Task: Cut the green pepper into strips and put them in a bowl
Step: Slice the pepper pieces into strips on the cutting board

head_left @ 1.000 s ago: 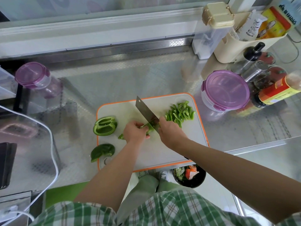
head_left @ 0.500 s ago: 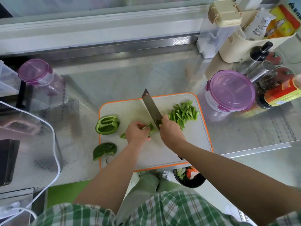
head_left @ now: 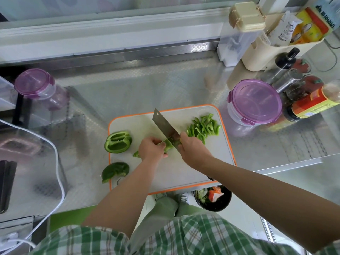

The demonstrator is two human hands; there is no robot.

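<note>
On the white cutting board [head_left: 217, 162] with an orange rim, my left hand [head_left: 151, 149] holds down a green pepper piece [head_left: 168, 146] with curled fingers. My right hand [head_left: 193, 150] grips the handle of a cleaver [head_left: 163, 126], whose blade rests across that piece. A pile of cut strips [head_left: 203, 127] lies at the board's far right. A pepper half [head_left: 118, 142], cut side up, sits at the board's left edge. Another pepper piece [head_left: 115, 171] lies skin up over the front left edge.
A purple-lidded container [head_left: 254, 102] stands right of the board, with bottles and shakers [head_left: 312, 103] behind it. A purple-lidded jar [head_left: 37, 87] stands at the far left. Below the counter's front edge, a black bin [head_left: 213, 198] holds scraps. A white cable [head_left: 58, 181] loops at left.
The cleaver has shifted slightly along the pepper piece between cuts. Both hands stay in place over the board's middle.
</note>
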